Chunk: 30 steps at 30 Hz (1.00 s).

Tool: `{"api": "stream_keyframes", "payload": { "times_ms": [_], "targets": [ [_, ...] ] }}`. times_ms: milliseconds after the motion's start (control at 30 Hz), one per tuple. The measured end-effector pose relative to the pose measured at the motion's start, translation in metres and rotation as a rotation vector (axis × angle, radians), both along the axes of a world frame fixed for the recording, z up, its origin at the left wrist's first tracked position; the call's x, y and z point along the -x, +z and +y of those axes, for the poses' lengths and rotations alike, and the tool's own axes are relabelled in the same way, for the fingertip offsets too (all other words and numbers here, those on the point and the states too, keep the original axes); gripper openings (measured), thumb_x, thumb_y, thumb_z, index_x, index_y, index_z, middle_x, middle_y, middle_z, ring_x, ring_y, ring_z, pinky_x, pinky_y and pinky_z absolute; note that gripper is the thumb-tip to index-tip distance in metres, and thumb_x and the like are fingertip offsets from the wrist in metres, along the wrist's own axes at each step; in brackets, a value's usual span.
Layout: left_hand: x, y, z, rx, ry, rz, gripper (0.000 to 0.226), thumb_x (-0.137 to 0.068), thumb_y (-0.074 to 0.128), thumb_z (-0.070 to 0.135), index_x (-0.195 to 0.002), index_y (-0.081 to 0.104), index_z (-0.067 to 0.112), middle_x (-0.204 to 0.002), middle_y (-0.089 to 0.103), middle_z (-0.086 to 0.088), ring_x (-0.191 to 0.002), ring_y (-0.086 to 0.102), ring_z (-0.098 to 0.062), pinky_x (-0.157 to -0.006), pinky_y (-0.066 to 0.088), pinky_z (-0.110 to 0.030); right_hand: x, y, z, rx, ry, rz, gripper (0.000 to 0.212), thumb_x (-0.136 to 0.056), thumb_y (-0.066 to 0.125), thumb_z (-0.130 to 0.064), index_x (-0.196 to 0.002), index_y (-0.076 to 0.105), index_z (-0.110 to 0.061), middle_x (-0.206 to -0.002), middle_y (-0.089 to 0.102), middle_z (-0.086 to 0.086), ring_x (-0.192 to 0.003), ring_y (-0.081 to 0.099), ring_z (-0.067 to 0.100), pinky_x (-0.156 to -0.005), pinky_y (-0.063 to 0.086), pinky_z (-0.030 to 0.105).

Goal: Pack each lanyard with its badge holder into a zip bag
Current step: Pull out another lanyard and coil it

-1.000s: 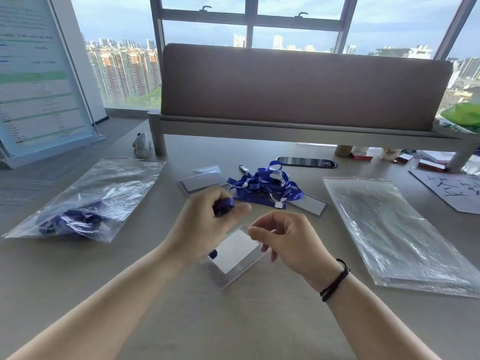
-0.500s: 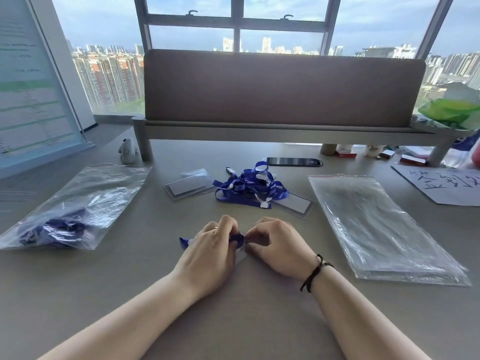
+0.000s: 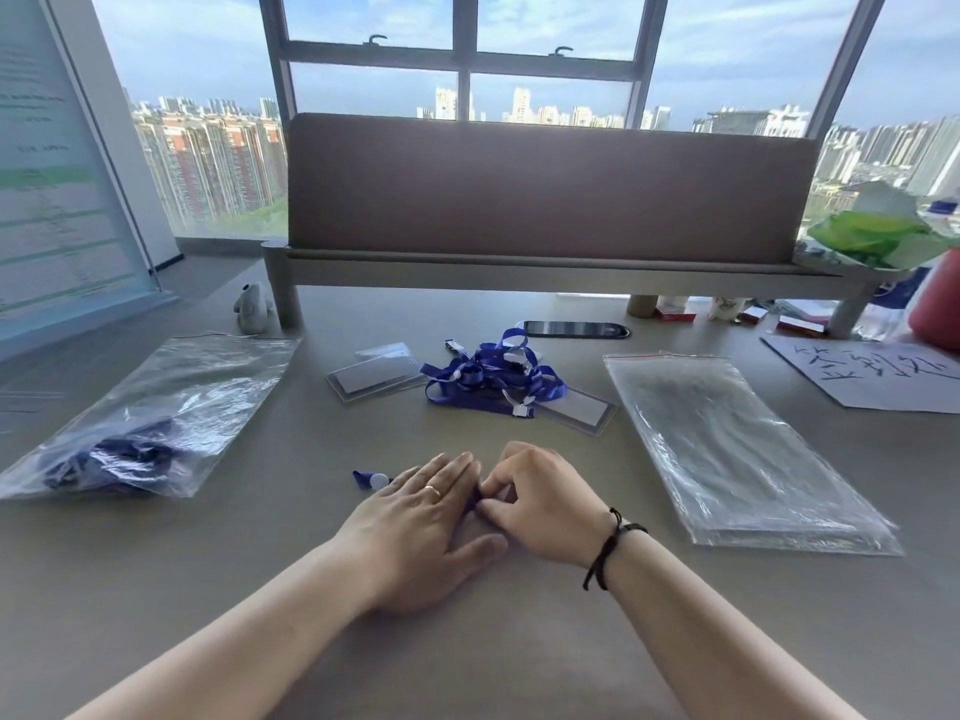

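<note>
My left hand lies flat with straight fingers on the table, pressing down a blue lanyard and its badge holder, which are mostly hidden under it. One end of that lanyard sticks out to the left. My right hand sits against the left one, its fingertips pinching the blue strap between the two hands. A pile of blue lanyards lies further back with clear badge holders beside it. A stack of empty zip bags is on the right.
A filled zip bag with blue lanyards lies at the left. A phone lies behind the pile under a raised desk shelf. A white sheet with handwriting is at the far right. A display board stands left.
Both hands came down from above the table onto its surface with the lanyard and badge holder. The left hand's fingers went from curled to flat.
</note>
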<state>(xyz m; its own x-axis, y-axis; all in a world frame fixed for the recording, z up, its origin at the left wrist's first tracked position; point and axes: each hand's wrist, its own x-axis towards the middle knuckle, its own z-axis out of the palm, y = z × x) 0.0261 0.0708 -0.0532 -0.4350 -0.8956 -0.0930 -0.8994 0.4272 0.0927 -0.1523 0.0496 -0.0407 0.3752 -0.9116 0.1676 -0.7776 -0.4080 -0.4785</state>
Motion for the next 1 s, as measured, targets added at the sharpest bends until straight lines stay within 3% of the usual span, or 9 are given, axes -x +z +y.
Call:
{"api": "stream_keyframes", "payload": {
  "times_ms": [67, 200, 300, 467, 567, 733, 867, 933, 1000],
  "targets": [
    [-0.003, 0.002, -0.002, 0.033, -0.021, 0.029, 0.079, -0.094, 0.012, 0.072, -0.160, 0.002, 0.031, -0.167, -0.001, 0.015, -0.152, -0.007, -0.002, -0.124, -0.002, -0.026, 0.003, -0.002, 0.007, -0.004, 0.020, 0.009, 0.012, -0.087, 0.067, -0.023, -0.089, 0.076, -0.015, -0.097, 0.061, -0.002, -0.082, 0.056, 0.011, -0.081, 0.046, 0.027],
    [-0.007, 0.007, -0.008, 0.160, -0.020, 0.021, 0.074, -0.096, 0.018, 0.069, -0.158, 0.017, 0.029, -0.164, 0.023, 0.011, -0.151, 0.017, -0.008, -0.122, 0.012, -0.027, 0.015, 0.000, 0.014, -0.022, 0.006, -0.031, 0.022, -0.090, 0.068, -0.029, -0.111, 0.074, -0.023, -0.110, 0.065, -0.009, -0.077, 0.053, 0.001, -0.075, 0.040, 0.009],
    [-0.001, 0.014, -0.010, 0.203, -0.026, -0.004, 0.075, -0.096, 0.025, 0.069, -0.158, 0.018, 0.026, -0.162, 0.029, 0.007, -0.149, 0.026, -0.011, -0.122, 0.016, -0.028, 0.030, 0.008, 0.015, -0.040, -0.037, -0.056, 0.026, -0.089, 0.070, -0.037, -0.112, 0.073, -0.026, -0.109, 0.065, -0.013, -0.077, 0.058, 0.001, -0.078, 0.046, 0.017],
    [0.022, 0.028, -0.017, 0.287, -0.088, -0.068, 0.089, -0.087, 0.009, 0.074, -0.159, 0.012, 0.023, -0.164, 0.024, 0.005, -0.149, 0.024, -0.012, -0.123, 0.016, -0.031, 0.066, 0.025, 0.017, -0.007, -0.146, -0.083, 0.022, -0.087, 0.071, -0.043, -0.106, 0.073, -0.030, -0.096, 0.069, -0.012, -0.080, 0.062, 0.003, -0.077, 0.050, 0.022],
    [0.051, 0.037, -0.020, 0.294, -0.137, -0.050, 0.086, -0.091, 0.014, 0.073, -0.159, 0.010, 0.022, -0.166, 0.020, 0.004, -0.150, 0.021, -0.013, -0.123, 0.014, -0.032, 0.097, 0.027, 0.013, 0.038, -0.307, -0.100, 0.020, -0.087, 0.070, -0.042, -0.102, 0.072, -0.029, -0.085, 0.068, -0.014, -0.078, 0.062, 0.002, -0.077, 0.051, 0.023],
    [0.112, 0.040, -0.032, 0.235, -0.186, 0.098, 0.071, -0.099, 0.027, 0.064, -0.158, 0.020, 0.024, -0.164, 0.025, 0.005, -0.150, 0.023, -0.012, -0.121, 0.017, -0.029, 0.156, 0.017, -0.010, 0.116, -0.526, 0.012, 0.029, -0.089, 0.067, -0.042, -0.109, 0.071, -0.021, -0.109, 0.070, -0.007, -0.103, 0.063, 0.016, -0.087, 0.048, 0.031],
    [0.157, 0.035, -0.044, 0.119, -0.192, 0.181, 0.058, -0.104, 0.035, 0.044, -0.156, 0.024, 0.023, -0.164, 0.025, 0.005, -0.151, 0.022, -0.011, -0.119, 0.018, -0.026, 0.185, 0.012, -0.026, 0.084, -0.562, 0.108, 0.041, -0.089, 0.064, -0.051, -0.117, 0.068, -0.022, -0.123, 0.066, -0.003, -0.117, 0.058, 0.019, -0.096, 0.045, 0.032],
    [0.176, 0.031, -0.050, 0.082, -0.189, 0.223, 0.054, -0.104, 0.038, 0.037, -0.155, 0.028, 0.022, -0.163, 0.028, 0.004, -0.149, 0.024, -0.011, -0.117, 0.020, -0.024, 0.189, 0.008, -0.032, 0.080, -0.561, 0.157, 0.040, -0.087, 0.063, -0.053, -0.116, 0.069, -0.026, -0.123, 0.066, -0.003, -0.119, 0.057, 0.021, -0.098, 0.044, 0.034],
    [0.191, 0.027, -0.059, 0.049, -0.161, 0.245, 0.055, -0.104, 0.039, 0.036, -0.155, 0.027, 0.019, -0.164, 0.027, 0.002, -0.150, 0.022, -0.012, -0.118, 0.019, -0.025, 0.191, 0.002, -0.037, 0.086, -0.569, 0.195, 0.032, -0.083, 0.059, -0.052, -0.098, 0.074, -0.028, -0.112, 0.069, -0.007, -0.112, 0.060, 0.022, -0.095, 0.045, 0.035]
  ]
}}
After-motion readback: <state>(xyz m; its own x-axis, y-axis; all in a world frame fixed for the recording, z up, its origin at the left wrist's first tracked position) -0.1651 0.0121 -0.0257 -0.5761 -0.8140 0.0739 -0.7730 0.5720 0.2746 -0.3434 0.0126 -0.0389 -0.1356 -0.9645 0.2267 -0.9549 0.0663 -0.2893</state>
